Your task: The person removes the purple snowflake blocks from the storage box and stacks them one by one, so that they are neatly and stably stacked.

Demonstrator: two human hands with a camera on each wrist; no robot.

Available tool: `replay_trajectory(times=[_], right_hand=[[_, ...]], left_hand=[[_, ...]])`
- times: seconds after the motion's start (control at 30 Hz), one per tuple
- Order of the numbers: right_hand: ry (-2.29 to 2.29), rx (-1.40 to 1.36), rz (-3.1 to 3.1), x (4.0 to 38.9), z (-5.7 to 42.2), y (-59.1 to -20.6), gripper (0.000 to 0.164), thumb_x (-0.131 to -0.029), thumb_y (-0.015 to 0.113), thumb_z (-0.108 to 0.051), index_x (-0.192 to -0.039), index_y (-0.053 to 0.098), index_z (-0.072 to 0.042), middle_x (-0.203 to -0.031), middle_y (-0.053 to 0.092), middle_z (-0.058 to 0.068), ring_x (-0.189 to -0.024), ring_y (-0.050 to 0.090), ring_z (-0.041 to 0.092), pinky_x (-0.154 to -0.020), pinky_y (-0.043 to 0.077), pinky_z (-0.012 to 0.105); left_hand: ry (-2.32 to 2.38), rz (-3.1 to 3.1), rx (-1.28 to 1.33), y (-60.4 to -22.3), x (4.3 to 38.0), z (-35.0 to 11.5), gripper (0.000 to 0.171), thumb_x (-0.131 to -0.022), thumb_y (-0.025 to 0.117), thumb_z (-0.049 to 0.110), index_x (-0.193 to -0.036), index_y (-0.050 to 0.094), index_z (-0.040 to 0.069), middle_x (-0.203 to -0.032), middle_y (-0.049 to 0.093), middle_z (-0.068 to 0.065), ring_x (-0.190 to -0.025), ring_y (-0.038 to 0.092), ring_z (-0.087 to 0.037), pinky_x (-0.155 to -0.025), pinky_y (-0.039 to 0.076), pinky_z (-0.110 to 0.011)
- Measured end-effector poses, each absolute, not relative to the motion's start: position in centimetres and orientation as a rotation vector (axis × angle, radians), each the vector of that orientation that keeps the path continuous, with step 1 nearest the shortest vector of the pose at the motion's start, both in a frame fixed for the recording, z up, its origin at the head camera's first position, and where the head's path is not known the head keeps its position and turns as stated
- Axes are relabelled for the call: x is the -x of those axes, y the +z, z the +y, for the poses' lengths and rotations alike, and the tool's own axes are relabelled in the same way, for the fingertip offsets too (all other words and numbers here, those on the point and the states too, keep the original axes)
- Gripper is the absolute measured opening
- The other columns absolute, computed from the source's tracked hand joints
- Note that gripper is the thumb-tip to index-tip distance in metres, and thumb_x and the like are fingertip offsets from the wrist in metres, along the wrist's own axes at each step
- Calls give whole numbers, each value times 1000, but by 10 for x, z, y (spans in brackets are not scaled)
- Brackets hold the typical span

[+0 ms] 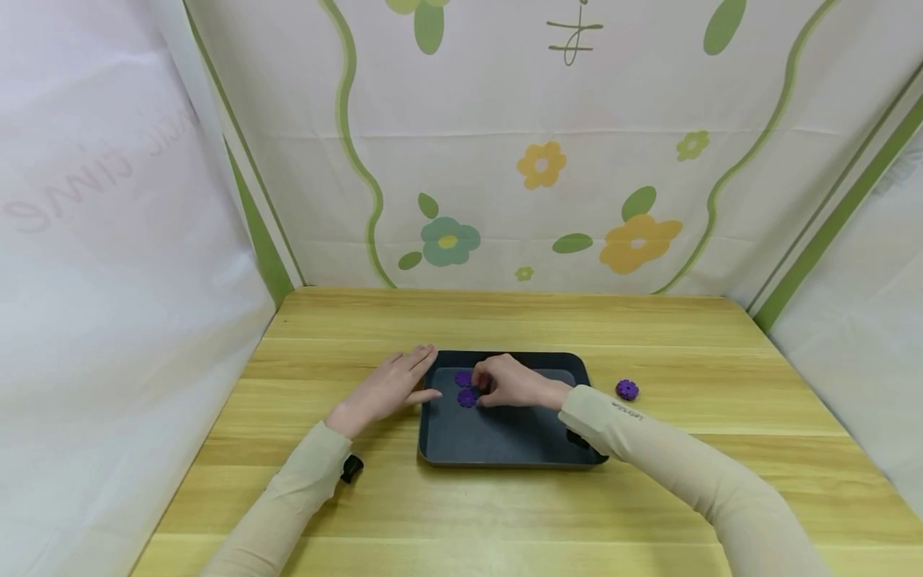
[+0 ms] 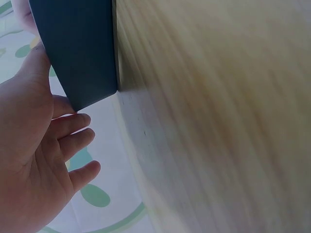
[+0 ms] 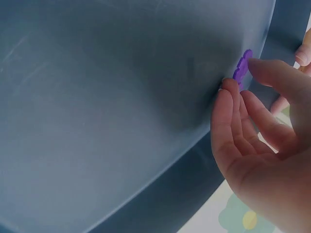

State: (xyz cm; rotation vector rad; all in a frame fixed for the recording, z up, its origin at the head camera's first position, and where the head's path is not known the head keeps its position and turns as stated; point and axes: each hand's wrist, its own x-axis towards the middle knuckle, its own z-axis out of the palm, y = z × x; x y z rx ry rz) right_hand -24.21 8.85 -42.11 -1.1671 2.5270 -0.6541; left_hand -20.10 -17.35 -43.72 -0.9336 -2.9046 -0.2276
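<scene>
My right hand (image 1: 513, 382) is low over a dark grey baking tray (image 1: 490, 437), its fingers bent. In the right wrist view, the thumb and fingertips meet the edge of a purple flower-shaped disc (image 3: 241, 69), pinching it at the tray floor. From the head view this disc (image 1: 467, 398) lies flat at the fingertips, with a second purple disc (image 1: 464, 378) just behind it. My left hand (image 1: 385, 389) rests on the tray's back left corner. Its thumb reaches over the left rim, while the other fingers (image 2: 77, 143) extend loosely past the corner.
Right of the tray, another purple flower-shaped piece (image 1: 627, 389) lies on the wooden table (image 1: 505, 521). White cloth (image 1: 469, 160) printed with flowers hangs along the back edge, and more cloth closes both sides. A black wrist device (image 1: 352, 468) sits under the left sleeve.
</scene>
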Motion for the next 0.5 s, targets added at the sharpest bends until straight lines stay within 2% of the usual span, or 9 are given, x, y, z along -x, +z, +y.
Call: replay_trajectory(times=[0.5], right_hand=[[-625, 1154, 2547, 242, 82, -427, 21, -85, 77, -13, -104, 69, -7, -100, 71, 9, -86, 67, 17, -72, 57, 24]], left_hand=[[-232, -2918, 927, -437, 201, -173, 76, -98, 54, 52, -153, 37, 3, -157, 40, -17, -144, 43, -31, -116, 40, -52]])
